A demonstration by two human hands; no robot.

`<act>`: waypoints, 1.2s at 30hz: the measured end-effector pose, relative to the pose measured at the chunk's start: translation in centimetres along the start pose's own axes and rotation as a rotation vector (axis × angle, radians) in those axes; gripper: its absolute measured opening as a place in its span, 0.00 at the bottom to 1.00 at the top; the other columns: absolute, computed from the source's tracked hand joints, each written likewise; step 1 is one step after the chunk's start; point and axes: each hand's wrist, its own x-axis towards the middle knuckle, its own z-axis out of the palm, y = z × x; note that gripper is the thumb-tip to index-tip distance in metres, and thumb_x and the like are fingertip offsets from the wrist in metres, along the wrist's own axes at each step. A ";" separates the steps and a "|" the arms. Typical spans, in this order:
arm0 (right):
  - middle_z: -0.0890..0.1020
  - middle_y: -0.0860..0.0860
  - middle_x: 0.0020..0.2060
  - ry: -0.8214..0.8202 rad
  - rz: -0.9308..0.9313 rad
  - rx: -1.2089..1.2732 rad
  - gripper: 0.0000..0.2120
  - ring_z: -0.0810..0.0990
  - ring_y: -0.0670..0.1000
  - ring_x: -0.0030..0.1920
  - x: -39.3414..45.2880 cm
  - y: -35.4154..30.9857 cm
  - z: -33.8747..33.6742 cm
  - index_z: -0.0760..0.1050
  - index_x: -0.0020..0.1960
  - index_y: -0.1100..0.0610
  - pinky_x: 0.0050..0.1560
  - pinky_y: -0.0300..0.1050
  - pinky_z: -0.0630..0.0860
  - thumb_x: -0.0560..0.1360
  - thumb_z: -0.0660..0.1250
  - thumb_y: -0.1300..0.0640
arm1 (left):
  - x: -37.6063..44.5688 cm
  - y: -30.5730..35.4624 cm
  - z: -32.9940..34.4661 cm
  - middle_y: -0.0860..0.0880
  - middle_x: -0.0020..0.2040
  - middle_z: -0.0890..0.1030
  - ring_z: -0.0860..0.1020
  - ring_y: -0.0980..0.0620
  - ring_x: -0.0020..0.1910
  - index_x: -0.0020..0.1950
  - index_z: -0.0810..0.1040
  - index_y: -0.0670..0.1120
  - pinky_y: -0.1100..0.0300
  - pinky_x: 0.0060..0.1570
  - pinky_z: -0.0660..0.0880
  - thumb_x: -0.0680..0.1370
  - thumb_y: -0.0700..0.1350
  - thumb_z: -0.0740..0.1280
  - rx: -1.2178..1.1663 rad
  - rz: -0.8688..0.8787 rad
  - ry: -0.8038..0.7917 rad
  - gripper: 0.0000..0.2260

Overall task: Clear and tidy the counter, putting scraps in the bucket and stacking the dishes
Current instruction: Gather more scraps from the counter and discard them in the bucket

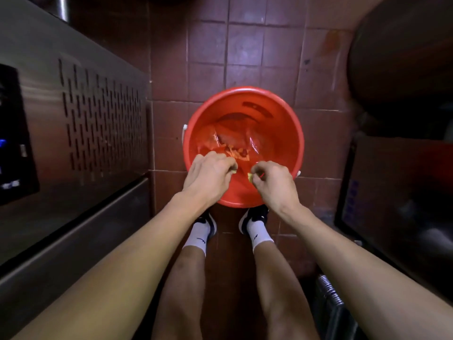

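Note:
A red bucket (245, 99) stands on the tiled floor just in front of my feet. Clear plastic wrap and orange food scraps (235, 150) lie at its bottom. Both my hands hang over the near half of the bucket. My left hand (208, 175) has its fingers curled round a small yellowish scrap that peeks out at the fingertips. My right hand (274, 182) pinches a pale green scrap (250, 177) between thumb and fingers.
A stainless steel appliance (73, 119) with vent slots and a dark display fills the left side. A dark cabinet (392, 192) stands on the right, and a large round dark object (404, 57) sits at the upper right. Red-brown floor tiles (245, 45) stretch beyond the bucket.

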 end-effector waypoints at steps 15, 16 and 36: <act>0.84 0.48 0.46 0.092 0.158 0.166 0.05 0.81 0.55 0.47 7.7 3.8 5.6 0.80 0.50 0.51 0.49 0.49 0.77 0.74 0.70 0.57 | 8.0 -4.0 5.3 0.54 0.51 0.81 0.73 0.50 0.55 0.55 0.79 0.54 0.52 0.56 0.63 0.80 0.49 0.62 0.121 0.077 0.077 0.07; 0.84 0.48 0.47 0.093 0.160 0.167 0.05 0.81 0.55 0.47 7.7 4.0 6.0 0.80 0.50 0.51 0.48 0.49 0.77 0.74 0.70 0.57 | 8.1 -4.2 5.8 0.54 0.51 0.81 0.73 0.51 0.55 0.55 0.79 0.54 0.52 0.56 0.63 0.81 0.49 0.62 0.129 0.075 0.070 0.07; 0.83 0.54 0.56 -0.075 0.158 0.049 0.10 0.80 0.59 0.56 5.3 2.9 4.4 0.79 0.58 0.48 0.58 0.51 0.77 0.77 0.66 0.53 | 4.3 -3.9 5.6 0.53 0.56 0.80 0.72 0.49 0.59 0.59 0.77 0.52 0.49 0.60 0.64 0.81 0.52 0.57 0.287 0.042 0.030 0.12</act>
